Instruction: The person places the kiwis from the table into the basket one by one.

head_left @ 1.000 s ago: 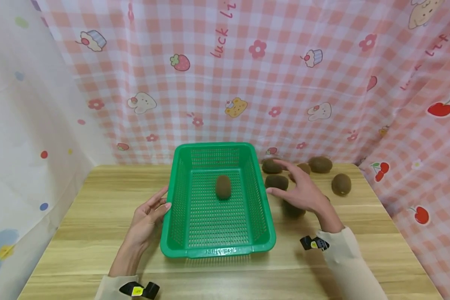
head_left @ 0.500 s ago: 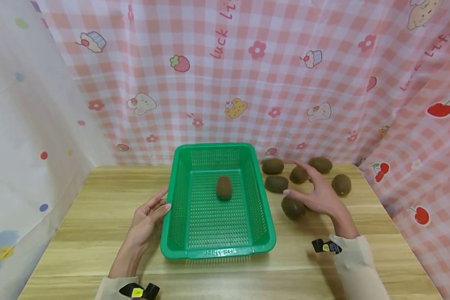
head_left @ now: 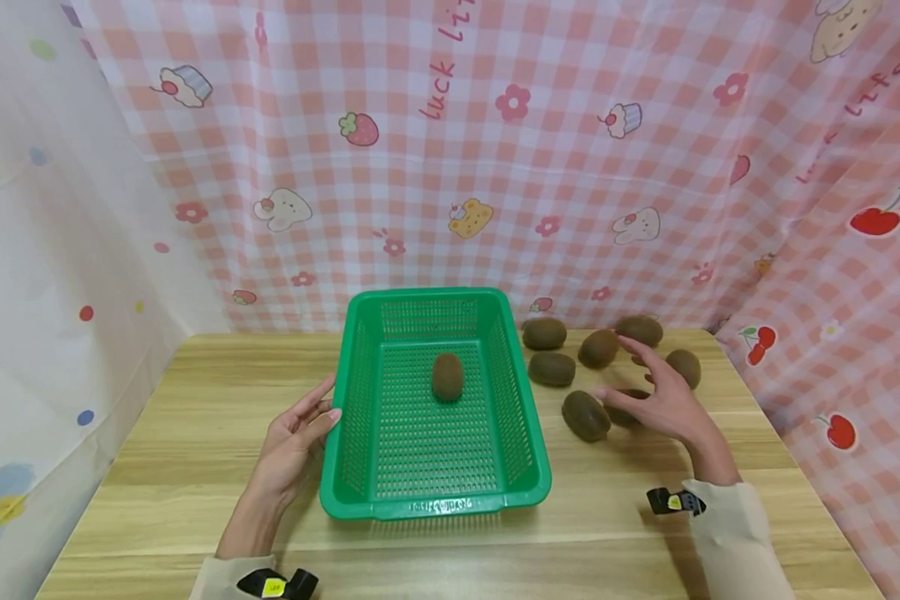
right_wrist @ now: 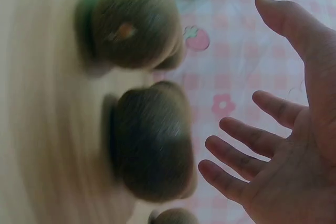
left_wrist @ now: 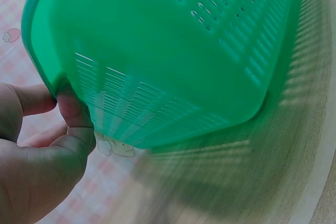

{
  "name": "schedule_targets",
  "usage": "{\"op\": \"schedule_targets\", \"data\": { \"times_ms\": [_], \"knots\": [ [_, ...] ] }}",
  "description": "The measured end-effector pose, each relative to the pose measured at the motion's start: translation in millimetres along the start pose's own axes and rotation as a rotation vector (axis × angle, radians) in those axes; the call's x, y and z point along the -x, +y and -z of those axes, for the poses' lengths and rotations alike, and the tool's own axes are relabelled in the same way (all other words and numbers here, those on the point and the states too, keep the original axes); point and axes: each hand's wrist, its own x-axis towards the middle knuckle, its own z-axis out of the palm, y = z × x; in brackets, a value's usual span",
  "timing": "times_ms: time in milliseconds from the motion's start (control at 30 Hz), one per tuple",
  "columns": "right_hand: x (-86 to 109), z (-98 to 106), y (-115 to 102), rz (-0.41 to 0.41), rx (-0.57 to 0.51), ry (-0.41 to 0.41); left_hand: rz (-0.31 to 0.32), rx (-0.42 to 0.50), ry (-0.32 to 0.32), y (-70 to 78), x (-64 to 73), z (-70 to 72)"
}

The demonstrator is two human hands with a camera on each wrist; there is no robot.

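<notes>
My left hand pinches the left rim of a green plastic basket, whose thumb-and-finger hold shows in the left wrist view on the basket wall. One brown kiwi lies inside on the mesh bottom. Over the fruit to the right hovers my right hand, fingers spread and nothing in them. Right below it is a kiwi, partly covered by the thumb; another kiwi lies just left of that. In the right wrist view the spread fingers point toward a kiwi.
Several more kiwis, among them a kiwi and a kiwi close to the basket, lie at the back right of the wooden table. A pink checked curtain hangs behind the table's far edge.
My right hand has moved right, away from the basket and across the kiwis, staying spread. The left hand, the basket and the kiwi in it have stayed in place.
</notes>
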Motion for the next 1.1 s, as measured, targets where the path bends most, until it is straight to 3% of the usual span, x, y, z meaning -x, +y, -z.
{"op": "schedule_targets", "data": {
  "times_ms": [267, 533, 1100],
  "knots": [
    [8.6, 3.2, 23.1, -0.070, -0.004, -0.043, 0.007, 0.008, -0.002, -0.6, 0.1, 0.2],
    [13.6, -0.1, 41.2, -0.050, 0.028, -0.082, 0.002, 0.013, 0.002, -0.1, 0.4, -0.1],
    [13.8, -7.4, 48.2, -0.023, 0.129, -0.026, -0.001, 0.001, -0.004, -1.0, 0.7, 1.9]
  ]
}}
